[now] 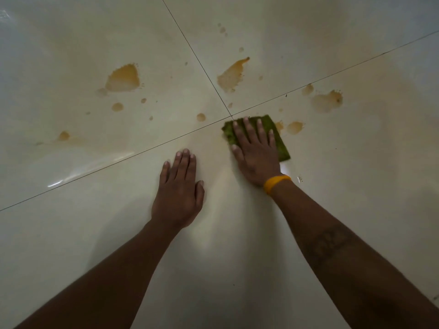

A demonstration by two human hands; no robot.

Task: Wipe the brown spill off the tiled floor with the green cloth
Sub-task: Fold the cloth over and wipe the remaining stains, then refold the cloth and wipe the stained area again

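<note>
- Right now the green cloth (279, 138) lies flat on the tiled floor (237, 257), just on the near side of the spot where the four tile joints cross (231, 115); its far corner almost touches that crossing.
- Cloth's long axis runs from the crossing back toward the person and to the right.
- Right hand (255, 153) presses the cloth with straight, spread fingers. No pinch, palm flat on it.
- Left hand (179, 191) is flat on bare floor, near side of the crossing, to the left of the cloth, fingers straight and holding nothing. Looks like a brace.
- Brown spill (231, 76): all of it sits beyond or beside the cloth. Nearest blots (294, 127) just right of the cloth; big patches (123, 78) far-left, far and far-right (326, 102) of the crossing.
- Judgement: next stroke goes away from the body and sideways; the right hand is the nearer one for the right-side blots.
</note>
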